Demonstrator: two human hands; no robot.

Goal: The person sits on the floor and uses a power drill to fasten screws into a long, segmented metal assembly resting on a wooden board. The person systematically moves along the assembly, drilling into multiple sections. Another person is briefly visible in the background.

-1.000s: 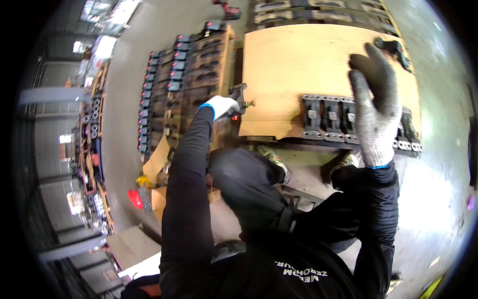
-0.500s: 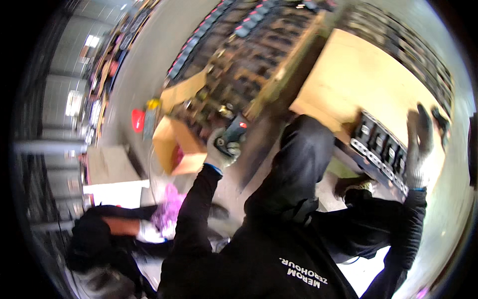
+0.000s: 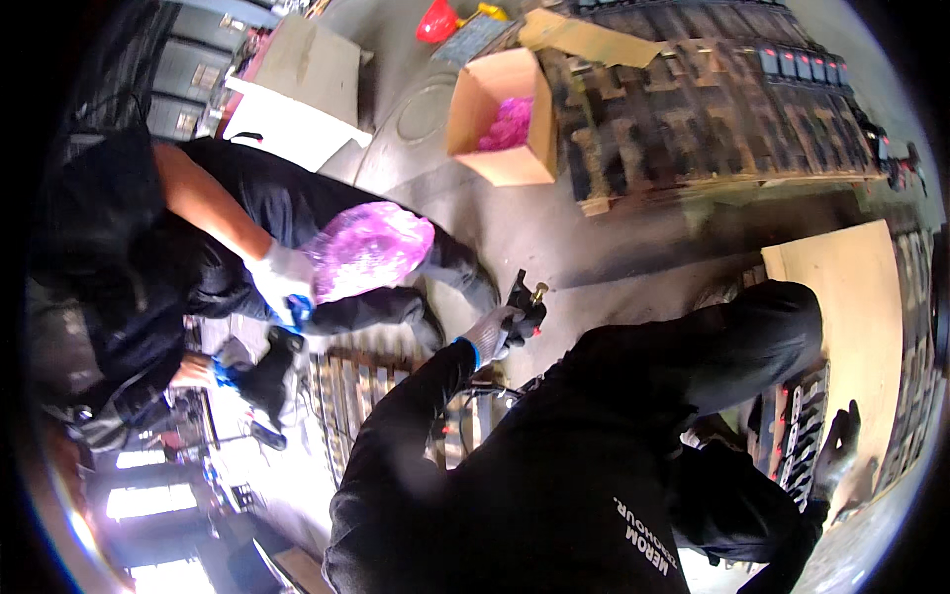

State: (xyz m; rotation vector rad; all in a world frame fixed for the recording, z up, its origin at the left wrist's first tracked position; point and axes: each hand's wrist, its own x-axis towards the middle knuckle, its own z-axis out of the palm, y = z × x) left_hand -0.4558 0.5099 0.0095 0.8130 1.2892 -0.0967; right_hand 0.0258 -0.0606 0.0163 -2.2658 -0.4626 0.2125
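My left hand (image 3: 487, 337), in a pale work glove with a blue cuff, is closed around a black part (image 3: 526, 307) with a brass-coloured fitting and a small red spot. It holds the part out over the floor; its exact kind is unclear. My right hand (image 3: 836, 457), gloved with dark fingertips, has its fingers stretched out and holds nothing. It is over a tan cardboard sheet (image 3: 851, 307), beside a row of black and silver metal parts (image 3: 804, 421). Whether it touches the sheet I cannot tell.
At the left a co-worker holds a pink plastic bag (image 3: 371, 247) and a black part (image 3: 269, 376). An open cardboard box (image 3: 503, 168) with pink wrapping stands ahead, near a wooden pallet of dark parts (image 3: 683, 129). A red funnel-like object (image 3: 436, 22) lies beyond.
My view has swung left, bringing the co-worker and pink bag nearer the middle. My left hand, still gripping the black part, is now away from the loaded pallet. My right hand stays outstretched.
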